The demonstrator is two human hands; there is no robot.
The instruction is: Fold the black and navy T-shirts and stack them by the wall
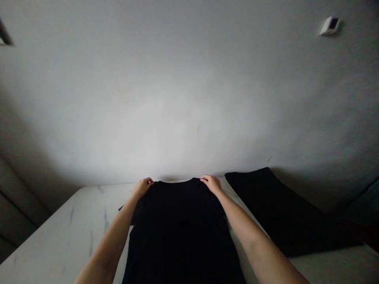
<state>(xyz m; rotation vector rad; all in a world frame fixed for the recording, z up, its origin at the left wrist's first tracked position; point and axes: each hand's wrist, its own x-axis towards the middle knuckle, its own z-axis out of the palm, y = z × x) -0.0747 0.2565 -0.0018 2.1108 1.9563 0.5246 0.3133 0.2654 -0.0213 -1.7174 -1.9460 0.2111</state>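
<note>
A black T-shirt [180, 232] lies spread over the table in front of me, its neckline toward the wall and its lower part running out of the bottom of the view. At the left shoulder, my left hand [143, 186] pinches the fabric between thumb and fingers. My right hand [211, 184] grips the right shoulder of the shirt in the same way. Both arms reach forward along the two sides of the shirt. The sleeves are partly hidden behind my forearms.
Another dark cloth [284, 213] lies flat on the right of the white marbled table [85, 221], hanging toward its right edge. A grey wall [177, 98] rises right behind the table. High on it at the right is a small white device [329, 26].
</note>
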